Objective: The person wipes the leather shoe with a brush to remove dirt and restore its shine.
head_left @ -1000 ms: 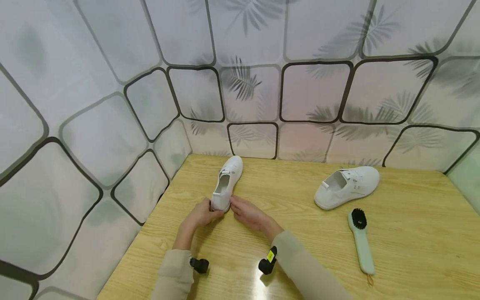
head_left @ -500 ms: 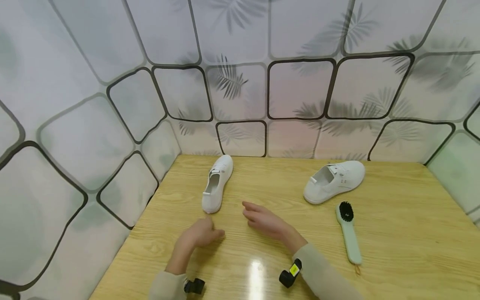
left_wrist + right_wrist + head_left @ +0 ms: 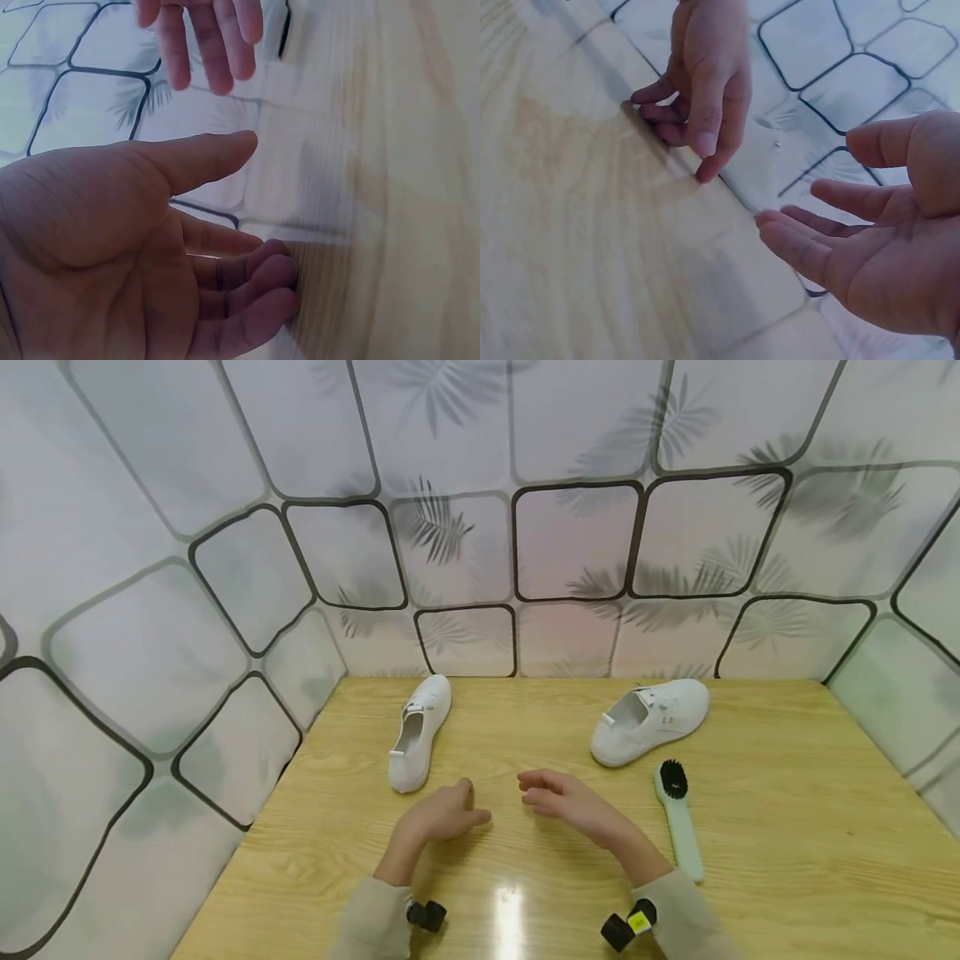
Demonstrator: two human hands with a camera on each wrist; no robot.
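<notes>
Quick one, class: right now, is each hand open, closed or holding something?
Left hand: open, holding nothing.
Right hand: open, holding nothing.

Wht shoe (image 3: pixel 423 735), upright, toe fwd, back L

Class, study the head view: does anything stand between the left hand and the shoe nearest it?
Nothing visible does; only tabletop shows between the left hand and that shoe. The brush lies farther right.

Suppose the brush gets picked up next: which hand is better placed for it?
Likely the right hand: it is empty and nearer the brush. The left hand, also empty, is farther away, with the right forearm between.
</notes>
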